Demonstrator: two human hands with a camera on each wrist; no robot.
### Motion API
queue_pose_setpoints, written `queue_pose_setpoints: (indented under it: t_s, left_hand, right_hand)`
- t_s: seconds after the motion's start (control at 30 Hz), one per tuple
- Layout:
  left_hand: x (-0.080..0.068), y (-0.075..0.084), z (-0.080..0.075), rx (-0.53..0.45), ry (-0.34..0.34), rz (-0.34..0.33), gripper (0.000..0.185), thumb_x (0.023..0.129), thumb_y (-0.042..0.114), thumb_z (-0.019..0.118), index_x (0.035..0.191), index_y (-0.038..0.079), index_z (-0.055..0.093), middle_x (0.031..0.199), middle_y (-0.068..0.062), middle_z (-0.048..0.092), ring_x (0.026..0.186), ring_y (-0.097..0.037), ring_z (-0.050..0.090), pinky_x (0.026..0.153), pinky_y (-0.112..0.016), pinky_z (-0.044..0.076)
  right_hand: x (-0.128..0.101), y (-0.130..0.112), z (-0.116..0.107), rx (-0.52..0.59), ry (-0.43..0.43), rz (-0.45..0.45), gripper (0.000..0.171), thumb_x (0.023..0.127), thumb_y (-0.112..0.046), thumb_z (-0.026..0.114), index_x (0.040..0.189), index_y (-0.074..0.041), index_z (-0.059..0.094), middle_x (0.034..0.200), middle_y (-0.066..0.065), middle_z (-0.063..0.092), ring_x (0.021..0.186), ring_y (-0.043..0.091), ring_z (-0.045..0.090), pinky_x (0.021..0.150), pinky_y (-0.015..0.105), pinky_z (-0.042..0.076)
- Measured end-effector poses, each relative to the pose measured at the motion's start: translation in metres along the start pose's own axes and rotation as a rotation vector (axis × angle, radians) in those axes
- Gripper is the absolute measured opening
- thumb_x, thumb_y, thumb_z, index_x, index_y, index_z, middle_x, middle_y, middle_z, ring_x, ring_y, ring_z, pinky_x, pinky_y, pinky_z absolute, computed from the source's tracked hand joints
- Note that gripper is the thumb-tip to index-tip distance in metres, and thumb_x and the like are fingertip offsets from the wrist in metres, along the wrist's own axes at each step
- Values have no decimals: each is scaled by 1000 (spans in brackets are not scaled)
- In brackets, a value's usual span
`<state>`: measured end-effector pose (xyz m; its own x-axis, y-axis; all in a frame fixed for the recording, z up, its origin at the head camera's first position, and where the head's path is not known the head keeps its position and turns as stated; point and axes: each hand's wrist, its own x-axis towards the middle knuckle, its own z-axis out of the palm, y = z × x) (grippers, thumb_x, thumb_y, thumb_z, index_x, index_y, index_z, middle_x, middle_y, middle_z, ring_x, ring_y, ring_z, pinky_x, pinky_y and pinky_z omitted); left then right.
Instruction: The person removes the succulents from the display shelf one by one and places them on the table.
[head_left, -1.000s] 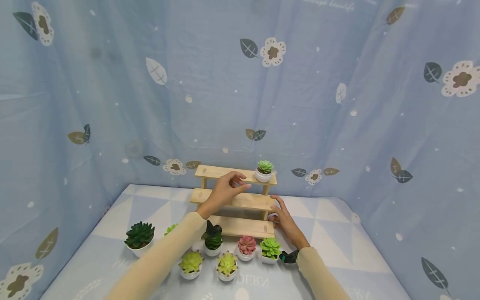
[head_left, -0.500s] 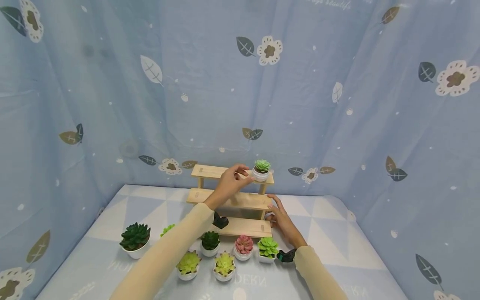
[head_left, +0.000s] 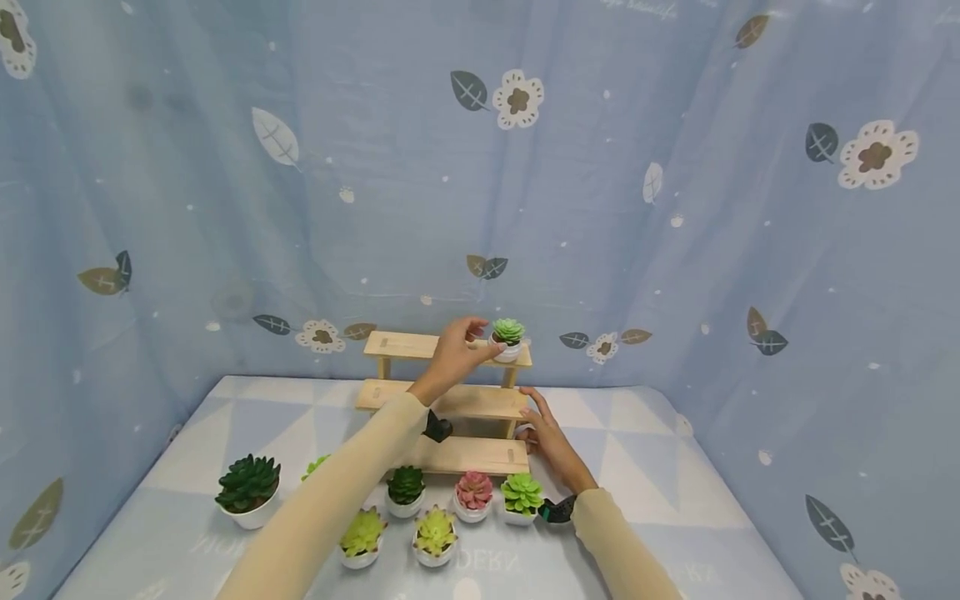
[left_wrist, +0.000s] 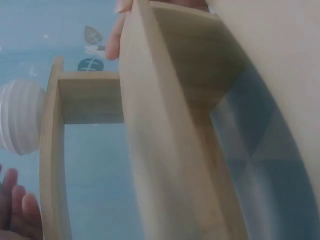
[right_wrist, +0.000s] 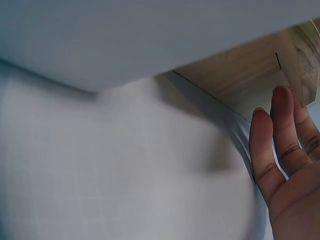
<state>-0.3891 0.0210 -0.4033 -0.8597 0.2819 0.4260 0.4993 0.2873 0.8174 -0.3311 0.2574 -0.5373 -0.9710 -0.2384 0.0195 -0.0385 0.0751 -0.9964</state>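
Observation:
A three-tier wooden plant stand (head_left: pixel 442 454) stands at the back of the table. On the right end of its top tier sits a small light-green succulent (head_left: pixel 508 332) in a ribbed white pot (left_wrist: pixel 21 117). My left hand (head_left: pixel 450 358) reaches over the stand, its thumb in front of that pot and its fingers to the left. In the left wrist view a gap shows between those fingers (left_wrist: pixel 30 210) and the pot. My right hand (head_left: pixel 553 437) rests against the right end of the middle tier, its fingers (right_wrist: pixel 282 112) fairly straight at the wood.
Before the stand are a red succulent (head_left: pixel 473 492), a bright-green one (head_left: pixel 521 494), a dark-green one (head_left: pixel 406 487) and two yellow-green ones (head_left: pixel 435 533). A larger dark succulent (head_left: pixel 249 485) stands left. Another green plant (head_left: pixel 315 467) is partly behind my left sleeve. A patterned curtain (head_left: pixel 420 208) hangs behind.
My left hand has moved right along the top tier up to the potted succulent. My right hand stays at the stand's right end. The head view has shifted slightly.

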Motion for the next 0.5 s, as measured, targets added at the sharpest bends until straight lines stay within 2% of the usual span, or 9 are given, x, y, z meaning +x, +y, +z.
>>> queue_pose_setpoints:
  t_s: [0.13,0.23,0.5]
  left_hand:
    - [5,-1,3,48,-34,-36,64,91,39,81,141,5,59,128,-16,60,118,-31,56,98,-48,49]
    - [8,0,8,94,-59,-32,64,91,41,81,139,5,59,126,-13,61,117,-29,56,97,-48,49]
    - [13,3,16,165,-93,-13,45,95,46,75,120,10,65,116,-7,62,103,-22,55,88,-43,49]
  right_hand:
    - [0,1,2,17,-4,1,53,107,-52,48,156,-43,29,120,18,55,87,23,61,71,34,51]
    - [-1,2,3,27,4,1,50,107,-53,49,153,-46,32,120,18,55,86,23,61,71,33,50]
    - [1,4,2,35,2,-13,49,108,-54,47,153,-48,32,120,18,55,87,23,60,74,37,52]
